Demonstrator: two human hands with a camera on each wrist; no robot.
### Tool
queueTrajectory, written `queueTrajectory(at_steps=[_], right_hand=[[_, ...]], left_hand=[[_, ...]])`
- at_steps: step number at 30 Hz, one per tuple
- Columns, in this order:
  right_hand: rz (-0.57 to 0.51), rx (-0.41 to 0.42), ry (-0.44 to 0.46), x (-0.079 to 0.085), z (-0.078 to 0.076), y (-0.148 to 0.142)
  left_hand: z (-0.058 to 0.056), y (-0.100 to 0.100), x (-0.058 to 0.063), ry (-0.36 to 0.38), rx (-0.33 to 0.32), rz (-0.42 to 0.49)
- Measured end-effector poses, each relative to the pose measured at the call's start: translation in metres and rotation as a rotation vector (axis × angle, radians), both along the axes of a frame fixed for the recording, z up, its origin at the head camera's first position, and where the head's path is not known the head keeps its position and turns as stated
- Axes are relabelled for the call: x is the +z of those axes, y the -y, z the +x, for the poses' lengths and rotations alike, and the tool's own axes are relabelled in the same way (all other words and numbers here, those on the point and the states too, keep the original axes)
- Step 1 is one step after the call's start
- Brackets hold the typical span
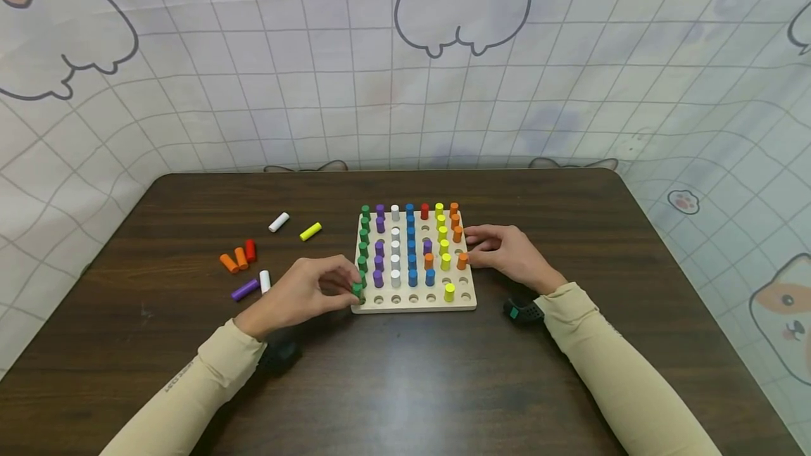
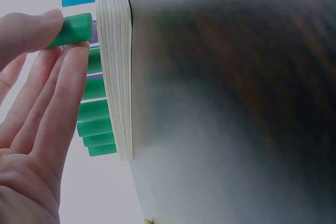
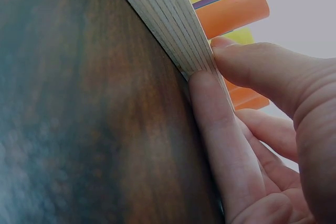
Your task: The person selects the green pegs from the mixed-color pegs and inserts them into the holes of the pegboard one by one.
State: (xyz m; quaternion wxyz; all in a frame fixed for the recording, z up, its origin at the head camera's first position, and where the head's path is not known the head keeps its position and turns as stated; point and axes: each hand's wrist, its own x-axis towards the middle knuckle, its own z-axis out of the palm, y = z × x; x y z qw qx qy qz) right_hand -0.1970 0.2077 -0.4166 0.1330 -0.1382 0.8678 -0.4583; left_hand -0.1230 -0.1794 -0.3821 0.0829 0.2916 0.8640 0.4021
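A wooden pegboard (image 1: 421, 309) bears columns of coloured pegs. At its front left corner my left hand (image 1: 304, 293) pinches a green peg (image 2: 74, 29) between thumb and fingers. The peg stands upright close over the corner hole, in line with the column of green pegs (image 1: 364, 235). My right hand (image 1: 510, 255) rests against the board's right edge. In the right wrist view its index finger (image 3: 212, 119) lies along the side face, and the thumb (image 3: 257, 69) touches the upper edge, near an orange peg (image 3: 233, 14).
Loose pegs lie on the dark table (image 1: 405, 385) left of the board: white (image 1: 279, 222), yellow (image 1: 310, 231), red (image 1: 250, 250), purple (image 1: 245, 290), another white peg (image 1: 265, 281) and two orange ones (image 1: 229, 263). A patterned cloth (image 1: 355, 90) hangs behind the table.
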Motion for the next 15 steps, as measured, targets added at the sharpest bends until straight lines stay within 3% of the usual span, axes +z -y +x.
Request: queueTrajectory(at_steps=[15], right_hand=[[0.003, -0.001, 0.005, 0.0007, 0.0014, 0.0006]], left_hand=[[0.0008, -0.0008, 0.0009, -0.013, -0.009, -0.008]])
